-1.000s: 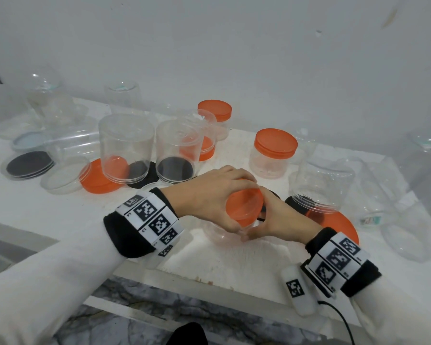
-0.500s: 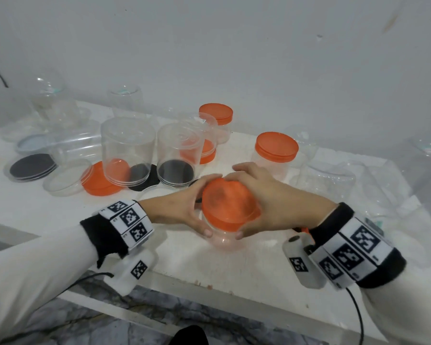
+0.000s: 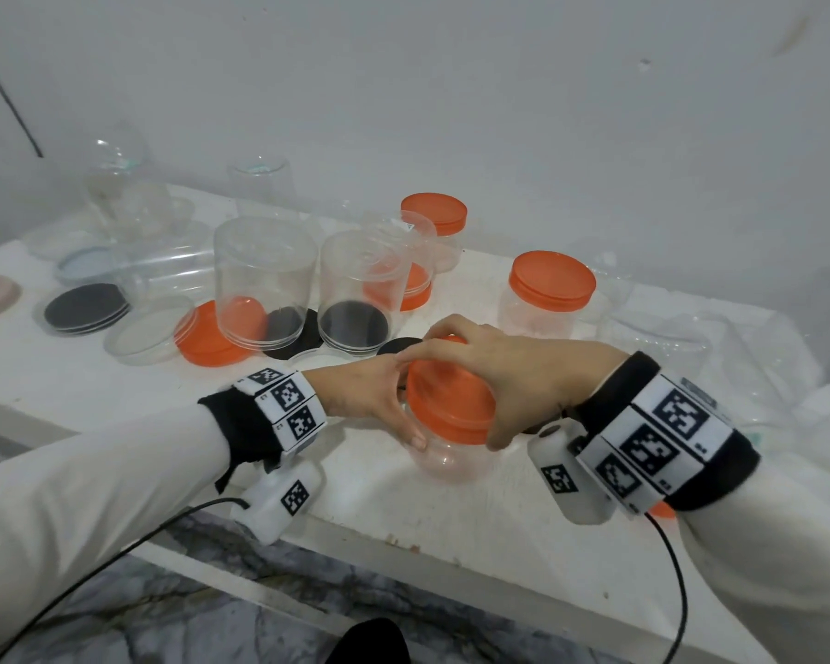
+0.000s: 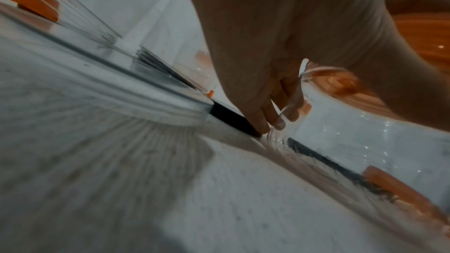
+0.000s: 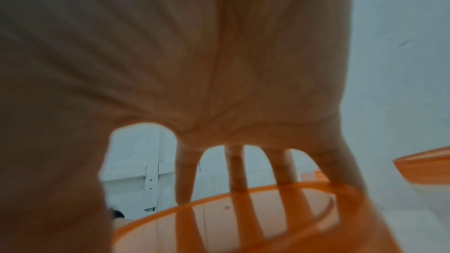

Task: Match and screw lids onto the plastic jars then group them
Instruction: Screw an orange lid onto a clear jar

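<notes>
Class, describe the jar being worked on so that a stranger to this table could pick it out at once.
Start at the near edge of the white table, where two hands meet. Between them stands a clear jar under an orange lid. Unlike the other orange-lidded jars behind, the left hand grips its body and the right hand its lid.

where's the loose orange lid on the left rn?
Head view, left of centre: the loose orange lid lies flat on the table, partly behind a tall clear jar, beside a clear lid.

Orange lid [image 3: 449, 404] on clear jar [image 3: 444, 460]; blk/wht checkered wristbands [image 3: 652, 436].
</notes>
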Motion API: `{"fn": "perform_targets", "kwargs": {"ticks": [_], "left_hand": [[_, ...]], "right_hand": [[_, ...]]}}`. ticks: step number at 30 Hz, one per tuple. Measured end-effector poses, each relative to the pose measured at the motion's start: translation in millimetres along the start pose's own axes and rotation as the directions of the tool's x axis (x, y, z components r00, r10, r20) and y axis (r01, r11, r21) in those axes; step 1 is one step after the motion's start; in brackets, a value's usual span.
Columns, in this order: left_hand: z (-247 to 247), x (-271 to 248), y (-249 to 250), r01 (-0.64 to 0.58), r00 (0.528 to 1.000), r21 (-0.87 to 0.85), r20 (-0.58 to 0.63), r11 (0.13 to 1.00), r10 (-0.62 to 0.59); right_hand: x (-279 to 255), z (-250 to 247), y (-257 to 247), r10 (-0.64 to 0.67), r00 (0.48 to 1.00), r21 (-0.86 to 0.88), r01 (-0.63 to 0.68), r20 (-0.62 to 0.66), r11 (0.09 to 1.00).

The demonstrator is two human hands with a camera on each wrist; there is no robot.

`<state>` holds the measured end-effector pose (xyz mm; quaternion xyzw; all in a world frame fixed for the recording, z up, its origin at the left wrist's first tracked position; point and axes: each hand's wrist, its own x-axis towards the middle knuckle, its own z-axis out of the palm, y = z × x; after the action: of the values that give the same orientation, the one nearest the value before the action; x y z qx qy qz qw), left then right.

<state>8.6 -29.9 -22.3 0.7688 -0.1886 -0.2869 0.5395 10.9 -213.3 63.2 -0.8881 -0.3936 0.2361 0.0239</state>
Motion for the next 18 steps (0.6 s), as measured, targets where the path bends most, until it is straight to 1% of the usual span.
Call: {"fn": "perform_targets", "kwargs": {"ticks": [3, 6, 8, 10, 12, 14, 16, 17, 18], "left_hand": [[-0.6, -0.6, -0.5, -0.036, 0.999, 0.014, -0.018, 0.999, 0.036], [0.0, -0.5, -0.3, -0.042, 0.999, 0.016, -0.025, 0.999, 0.042], [0.2, -0.5, 0.2, -0.034, 0.999, 0.003, -0.024, 0.999, 0.034], [0.9, -0.7, 1.3, -0.032, 0.999, 0.013, -0.016, 0.999, 0.032], [1.1, -1.2, 2.3, -0.03, 0.999, 0.024, -0.015, 0.999, 0.031], [1.1, -1.2, 2.6, -0.028, 0.999, 0.018, -0.015, 0.999, 0.028], [1.7, -1.7, 2.2, -0.034, 0.999, 0.002, -0.026, 0.999, 0.034], [1.8, -2.0, 2.2, -0.039, 0.999, 0.001, -0.03, 0.999, 0.039], [1.9, -2.1, 2.2, -0.041, 0.999, 0.006, -0.033, 0.999, 0.041]], "right_hand": [[3.4, -0.6, -2.5, 0.018, 1.0, -0.005, -0.018, 0.023, 1.0], [4.6, -0.7, -2.3, 0.037, 0.999, -0.022, -0.037, -0.012, 0.999], [4.2, 2.1, -4.9, 0.104, 0.991, -0.068, -0.11, -0.083, 0.992], [4.1, 6.8, -11.0, 0.192, 0.968, -0.162, -0.217, -0.159, 0.963], [4.0, 10.5, -12.7, 0.236, 0.955, -0.213, -0.272, -0.179, 0.938], [0.8, 6.9, -8.2, 0.218, 0.97, -0.146, -0.233, -0.111, 0.961], [-4.2, -1.2, -4.1, 0.126, 0.992, -0.04, -0.126, 0.012, 0.991], [-5.8, -3.9, -3.2, 0.082, 0.995, -0.014, -0.082, 0.05, 0.997], [-6.0, -4.1, -2.3, 0.057, 0.997, -0.009, -0.057, 0.057, 0.998]]}}
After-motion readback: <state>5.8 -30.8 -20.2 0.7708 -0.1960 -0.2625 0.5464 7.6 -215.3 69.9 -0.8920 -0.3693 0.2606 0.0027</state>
